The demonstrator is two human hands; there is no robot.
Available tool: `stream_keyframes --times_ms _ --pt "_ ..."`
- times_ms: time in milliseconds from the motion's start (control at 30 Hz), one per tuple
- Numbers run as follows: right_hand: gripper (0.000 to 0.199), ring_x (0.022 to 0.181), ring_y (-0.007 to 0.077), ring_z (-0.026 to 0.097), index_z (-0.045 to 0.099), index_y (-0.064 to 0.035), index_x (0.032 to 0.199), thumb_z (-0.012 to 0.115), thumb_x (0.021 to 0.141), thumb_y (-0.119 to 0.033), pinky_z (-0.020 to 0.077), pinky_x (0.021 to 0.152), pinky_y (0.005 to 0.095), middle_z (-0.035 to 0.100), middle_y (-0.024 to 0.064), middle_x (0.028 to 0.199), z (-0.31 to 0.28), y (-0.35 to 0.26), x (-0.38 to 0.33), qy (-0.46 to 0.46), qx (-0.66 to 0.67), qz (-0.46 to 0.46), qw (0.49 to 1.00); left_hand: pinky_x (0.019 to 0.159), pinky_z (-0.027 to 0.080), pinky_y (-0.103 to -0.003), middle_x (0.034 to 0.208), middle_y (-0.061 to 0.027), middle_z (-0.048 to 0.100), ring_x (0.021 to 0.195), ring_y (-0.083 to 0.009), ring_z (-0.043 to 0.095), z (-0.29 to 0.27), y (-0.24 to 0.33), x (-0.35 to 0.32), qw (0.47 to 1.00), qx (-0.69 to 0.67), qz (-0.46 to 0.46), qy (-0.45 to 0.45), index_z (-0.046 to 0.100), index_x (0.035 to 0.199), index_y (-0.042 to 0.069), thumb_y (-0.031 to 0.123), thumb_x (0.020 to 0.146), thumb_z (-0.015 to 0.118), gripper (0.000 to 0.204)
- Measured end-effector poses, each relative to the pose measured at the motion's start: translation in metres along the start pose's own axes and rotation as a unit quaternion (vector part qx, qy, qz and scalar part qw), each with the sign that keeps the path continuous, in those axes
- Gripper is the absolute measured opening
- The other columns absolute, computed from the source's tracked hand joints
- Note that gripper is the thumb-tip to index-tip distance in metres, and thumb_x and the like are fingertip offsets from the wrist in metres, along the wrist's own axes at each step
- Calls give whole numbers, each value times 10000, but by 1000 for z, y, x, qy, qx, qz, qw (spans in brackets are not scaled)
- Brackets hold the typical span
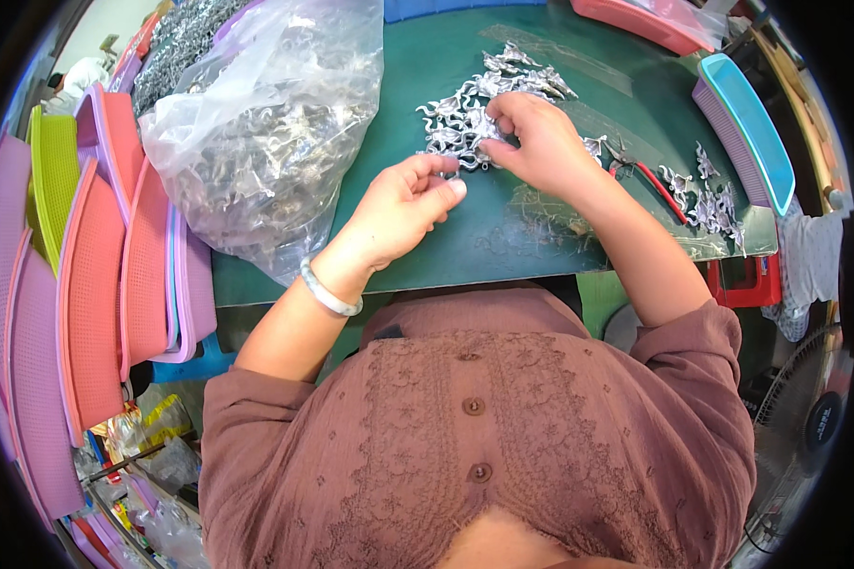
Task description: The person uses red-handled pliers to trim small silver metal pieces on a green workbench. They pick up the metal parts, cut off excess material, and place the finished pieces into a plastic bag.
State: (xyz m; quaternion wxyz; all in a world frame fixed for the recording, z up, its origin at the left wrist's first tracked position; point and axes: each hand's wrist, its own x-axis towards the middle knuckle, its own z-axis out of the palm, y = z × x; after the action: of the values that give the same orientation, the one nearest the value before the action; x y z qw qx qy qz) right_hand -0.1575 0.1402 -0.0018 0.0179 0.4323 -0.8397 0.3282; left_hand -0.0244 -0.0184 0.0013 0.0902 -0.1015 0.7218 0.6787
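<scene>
A pile of small silvery metal castings (pixel 465 114), with curling, branching arms, lies on the green tabletop. My right hand (pixel 541 142) reaches over its near right side, thumb and bent fingers apart at the castings. Just left of it, my left hand (pixel 403 204) is closed in a pinch at the pile's near edge. A bit of grey shows at those fingertips, too small to name. Red-handled cutting pliers (pixel 662 192) lie right of my right forearm, jaws toward the pile. Beyond them rests a smaller group of similar castings (pixel 716 211).
A large clear plastic bag (pixel 266 161) full of metal pieces stands on the left of the green table (pixel 427 264). Stacked pink, purple and green baskets (pixel 95 303) crowd the left side. A blue-and-purple basket (pixel 754 133) sits at the right edge, with a fan (pixel 797 408) below.
</scene>
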Motion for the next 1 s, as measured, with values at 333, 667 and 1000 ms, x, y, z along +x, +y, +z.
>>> stream_keyframes --times_ms 333,667,1000 --pt "316 695 108 511 501 -22 976 691 731 -83 433 600 236 535 32 776 9 -25 -41 87 305 -3 948 678 485 -261 892 -79 619 755 -151 600 12 -9 7 950 -311 13 41 555 1050 23 179 908 493 220" --pt "182 597 68 502 584 -23 921 527 881 -191 419 557 200 572 4 715 -5 -15 -45 7 553 179 814 669 488 -265 830 -77 626 733 -150 604 8 -6 -2 956 -291 20 17 580 1012 18 180 900 509 209" --pt "148 512 54 490 582 -62 824 579 862 -204 392 473 187 562 -15 623 -4 -17 -46 -32 594 222 773 647 491 -254 816 -71 628 707 -144 605 10 -6 -4 960 -278 25 9 589 1011 3 180 906 498 226"
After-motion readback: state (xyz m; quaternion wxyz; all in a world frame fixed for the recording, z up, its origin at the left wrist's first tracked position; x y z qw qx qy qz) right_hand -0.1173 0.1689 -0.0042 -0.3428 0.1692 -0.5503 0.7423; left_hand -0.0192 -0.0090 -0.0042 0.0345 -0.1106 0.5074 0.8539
